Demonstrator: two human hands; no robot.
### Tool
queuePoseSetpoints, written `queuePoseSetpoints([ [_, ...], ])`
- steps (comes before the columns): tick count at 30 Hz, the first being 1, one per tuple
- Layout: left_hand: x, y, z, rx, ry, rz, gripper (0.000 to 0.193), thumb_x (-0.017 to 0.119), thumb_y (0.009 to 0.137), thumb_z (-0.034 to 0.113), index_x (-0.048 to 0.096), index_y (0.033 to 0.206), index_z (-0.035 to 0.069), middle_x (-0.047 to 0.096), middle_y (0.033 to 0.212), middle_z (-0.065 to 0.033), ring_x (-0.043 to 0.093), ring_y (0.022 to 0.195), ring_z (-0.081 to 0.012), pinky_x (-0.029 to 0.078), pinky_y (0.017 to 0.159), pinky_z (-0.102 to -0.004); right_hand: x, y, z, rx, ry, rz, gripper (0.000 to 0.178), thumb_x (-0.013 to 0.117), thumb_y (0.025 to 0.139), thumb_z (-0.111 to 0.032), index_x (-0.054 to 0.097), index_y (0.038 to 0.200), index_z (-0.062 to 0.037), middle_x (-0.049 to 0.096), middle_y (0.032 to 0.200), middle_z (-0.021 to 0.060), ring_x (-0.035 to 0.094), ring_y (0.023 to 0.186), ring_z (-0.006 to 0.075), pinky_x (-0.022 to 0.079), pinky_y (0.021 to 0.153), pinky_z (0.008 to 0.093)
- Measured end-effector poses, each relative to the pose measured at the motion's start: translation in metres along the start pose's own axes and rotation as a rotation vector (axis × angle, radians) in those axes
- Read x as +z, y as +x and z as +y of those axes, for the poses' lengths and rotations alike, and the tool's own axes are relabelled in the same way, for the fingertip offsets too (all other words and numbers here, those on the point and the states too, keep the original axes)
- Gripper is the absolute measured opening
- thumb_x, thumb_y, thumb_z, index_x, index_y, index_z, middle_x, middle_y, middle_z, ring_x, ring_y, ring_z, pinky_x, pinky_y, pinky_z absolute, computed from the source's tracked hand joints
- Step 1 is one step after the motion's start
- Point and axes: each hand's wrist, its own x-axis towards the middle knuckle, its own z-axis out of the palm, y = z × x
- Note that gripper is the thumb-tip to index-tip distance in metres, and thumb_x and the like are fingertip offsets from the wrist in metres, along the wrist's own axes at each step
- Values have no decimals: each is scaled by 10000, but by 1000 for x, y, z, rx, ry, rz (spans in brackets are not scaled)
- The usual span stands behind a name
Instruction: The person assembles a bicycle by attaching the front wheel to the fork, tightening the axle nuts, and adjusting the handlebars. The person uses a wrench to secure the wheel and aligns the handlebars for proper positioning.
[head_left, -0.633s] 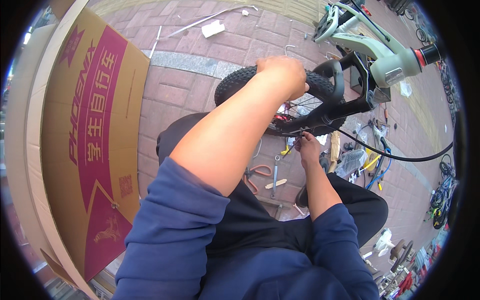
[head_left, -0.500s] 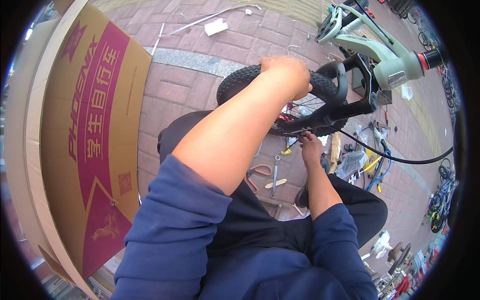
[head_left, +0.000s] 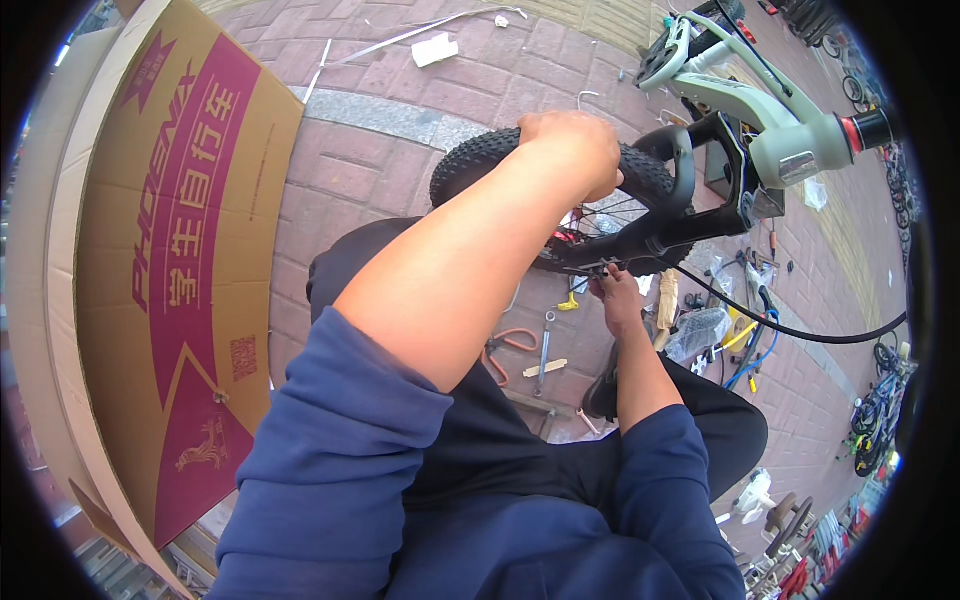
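A knobby black bicycle wheel (head_left: pixel 480 165) sits in the black suspension fork (head_left: pixel 640 235) of a pale green bicycle frame (head_left: pixel 730 85). My left hand (head_left: pixel 575 145) is closed over the top of its tyre, fingers curled round the tread. Below the lower fork leg, my right hand (head_left: pixel 618 295) has its fingers pinched together by the wheel hub; what they hold is too small to make out. A black cable (head_left: pixel 790 318) curves off to the right from the fork.
A big printed cardboard box (head_left: pixel 200 300) stands at the left. On the brick paving lie orange-handled pliers (head_left: pixel 508 350), a spanner (head_left: pixel 546 345), a yellow-handled tool (head_left: pixel 568 302) and clear plastic wrap (head_left: pixel 698 333). More bicycles (head_left: pixel 880 400) are at the far right.
My right hand has shifted very slightly at the fork leg. The left hand keeps its grip on the tyre. The whole view has tilted a little.
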Motion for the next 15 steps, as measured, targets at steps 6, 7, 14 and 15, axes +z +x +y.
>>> queuePoseSetpoints([
  [6, 3, -2, -3, 2, -27, 47, 531, 688, 959, 505, 742, 1193, 31, 741, 1199, -188, 696, 1163, -354, 558, 983, -461, 13, -8, 12, 89, 264, -117, 219, 505, 1112, -331, 607, 1091, -137, 668, 1014, 21, 628, 992, 160, 503, 934, 360],
  [7, 2, -2, -2, 4, -36, 50, 532, 693, 954, 506, 742, 1189, 31, 742, 1195, -189, 697, 1160, -355, 559, 980, -461, 12, -7, 14, 77, 282, -133, 216, 510, 1109, -327, 607, 1075, -137, 660, 1012, 27, 626, 990, 171, 501, 944, 370],
  [14, -2, 1, 0, -38, -50, -1, 513, 734, 916, 487, 731, 1263, 108, 729, 1280, -111, 683, 1217, -295, 529, 1010, -451, 18, -6, 20, 101, 286, -58, 250, 496, 1118, -351, 604, 1037, -141, 665, 954, 2, 609, 906, 139, 498, 864, 333],
  [15, -1, 1, 0, -42, -49, 2, 514, 734, 916, 489, 733, 1259, 107, 731, 1276, -110, 685, 1214, -296, 530, 1010, -449, 22, -9, 17, 122, 289, -35, 271, 486, 1121, -369, 603, 1032, -140, 665, 952, 6, 608, 907, 142, 495, 860, 332],
])
